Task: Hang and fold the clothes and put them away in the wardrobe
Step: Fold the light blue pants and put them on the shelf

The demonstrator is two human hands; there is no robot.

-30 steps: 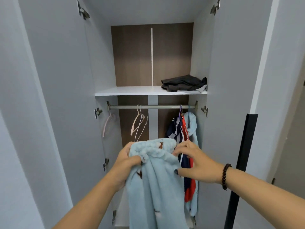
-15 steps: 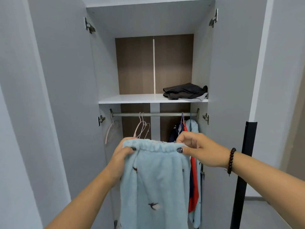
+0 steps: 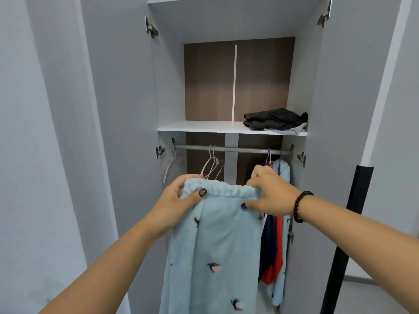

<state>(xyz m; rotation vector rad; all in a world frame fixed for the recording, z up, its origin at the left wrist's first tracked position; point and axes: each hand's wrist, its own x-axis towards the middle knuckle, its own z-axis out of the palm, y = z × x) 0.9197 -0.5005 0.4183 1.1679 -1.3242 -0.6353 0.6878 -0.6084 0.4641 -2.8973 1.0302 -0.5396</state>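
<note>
Left hand (image 3: 181, 201): closed on the left end of the waistband, thumb in front.
Right hand (image 3: 271, 196): pinching the right end of the waistband, dark bead bracelet (image 3: 300, 206) on the wrist.
Fleece pants (image 3: 217, 250): light blue with small bird prints, held up by the elastic waistband in front of the open wardrobe (image 3: 127, 109), hanging straight down.
Rail (image 3: 231, 149): under the shelf, with empty pink hangers (image 3: 212, 165) at left and middle, hung clothes (image 3: 275, 241) at right, just behind the right hand.
Shelf (image 3: 199, 127): white, with folded dark clothes (image 3: 274, 120) at the right end.
</note>
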